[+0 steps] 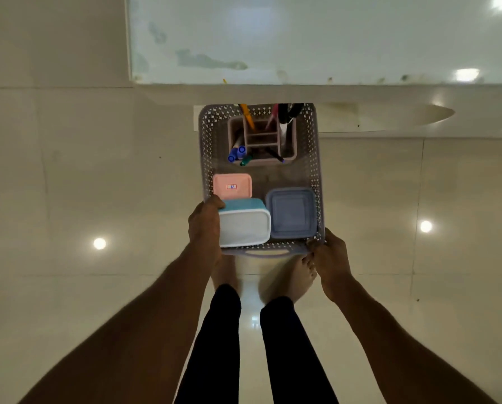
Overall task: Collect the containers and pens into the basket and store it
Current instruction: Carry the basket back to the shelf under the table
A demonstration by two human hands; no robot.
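A grey perforated basket (314, 158) is held out in front of me above the floor. Inside stand a pink pen holder (290, 147) with several pens (238, 153), a pink-lidded container (232, 186), a white container with a blue lid (244, 225) lying on its side, and a blue-grey square container (290, 212). My left hand (204, 225) grips the basket's near left rim beside the white container. My right hand (330, 255) grips the near right corner. The basket's far end reaches under the edge of a glass-topped table (302, 39).
Glossy beige floor tiles (98, 199) spread to both sides. My legs and bare feet (299, 275) are below the basket. A pale wall strip or ledge (389, 121) runs behind the basket under the table edge.
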